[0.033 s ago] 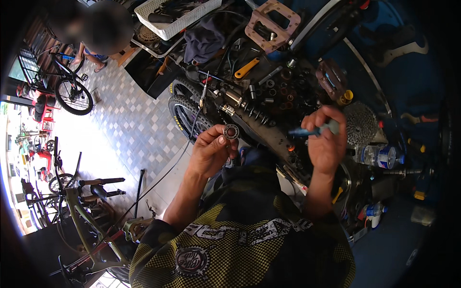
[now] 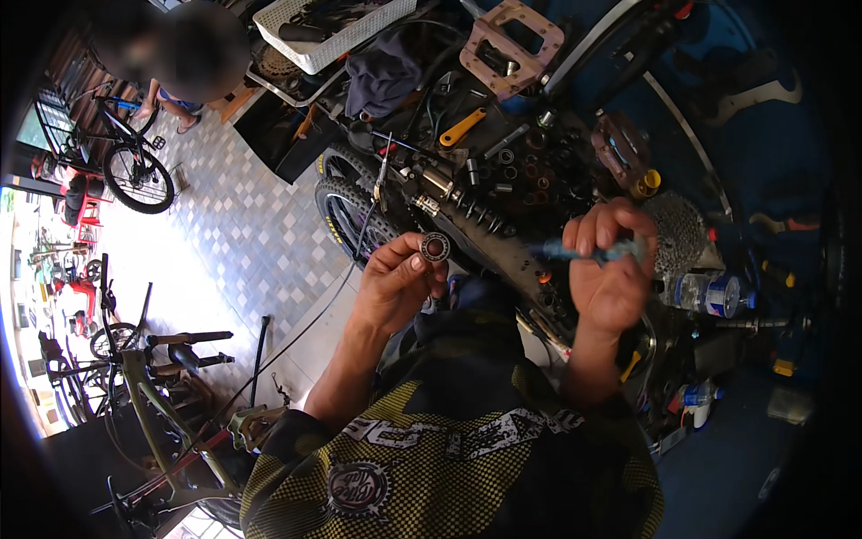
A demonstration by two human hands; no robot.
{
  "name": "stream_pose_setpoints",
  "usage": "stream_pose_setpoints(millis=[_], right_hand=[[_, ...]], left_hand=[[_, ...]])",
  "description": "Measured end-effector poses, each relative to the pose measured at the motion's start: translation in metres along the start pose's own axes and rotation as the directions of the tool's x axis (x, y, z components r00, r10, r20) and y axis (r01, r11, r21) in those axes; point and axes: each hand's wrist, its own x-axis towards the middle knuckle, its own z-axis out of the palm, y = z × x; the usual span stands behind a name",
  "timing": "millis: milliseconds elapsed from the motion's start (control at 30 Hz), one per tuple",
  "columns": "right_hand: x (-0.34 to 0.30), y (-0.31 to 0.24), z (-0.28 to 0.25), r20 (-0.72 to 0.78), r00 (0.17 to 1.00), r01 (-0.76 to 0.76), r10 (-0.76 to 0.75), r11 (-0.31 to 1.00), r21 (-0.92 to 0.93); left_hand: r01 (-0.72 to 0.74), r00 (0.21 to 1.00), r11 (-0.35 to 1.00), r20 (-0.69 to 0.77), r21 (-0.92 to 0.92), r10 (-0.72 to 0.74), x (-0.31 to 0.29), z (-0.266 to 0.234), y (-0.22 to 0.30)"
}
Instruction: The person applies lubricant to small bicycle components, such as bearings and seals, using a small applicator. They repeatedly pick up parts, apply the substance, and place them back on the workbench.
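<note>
My left hand [image 2: 395, 280] pinches a small round ball bearing [image 2: 435, 247] between thumb and fingertips, its ring facing up. To the right, my right hand [image 2: 611, 269] is closed around a slim blue-green tool [image 2: 566, 251]. The tool's narrow end points left toward the bearing, a gap apart from it. Motion blurs the tool, so its exact kind does not show. Beyond my hands, a shock absorber with a black coil spring [image 2: 480, 214] lies on the cluttered bench.
Small rings and sockets [image 2: 530, 171], a yellow-handled tool [image 2: 462, 127], a bike pedal [image 2: 511, 47] and a white basket [image 2: 332, 36] crowd the bench. Right are a cassette [image 2: 681, 235] and a plastic bottle [image 2: 709, 293]. Bicycles and a person's legs [image 2: 175, 106] are at left.
My right hand has shifted slightly right and turned, with the blue-green tool in it. The left hand and the bearing have barely moved.
</note>
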Motion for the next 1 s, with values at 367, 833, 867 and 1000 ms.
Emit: stream_pose_setpoints(millis=[367,833,867,1000], right_hand=[[0.020,-0.018,0.073,0.202,0.975,0.004,-0.091,0.920,0.393],[0.022,-0.014,0.077,0.245,0.967,-0.019,-0.074,0.935,0.355],[0.021,-0.014,0.078,0.242,0.968,-0.016,-0.073,0.938,0.348],[0.023,-0.018,0.078,0.248,0.963,0.025,-0.104,0.953,0.303]], left_hand=[[-0.075,0.997,0.996,0.036,0.043,0.073,-0.003,0.039,0.007],[-0.115,0.993,0.991,0.034,0.068,0.113,-0.004,0.052,0.014],[-0.119,0.993,0.991,0.033,0.067,0.117,-0.004,0.052,0.014],[-0.104,0.993,0.992,0.062,0.075,0.100,-0.004,0.052,0.013]])
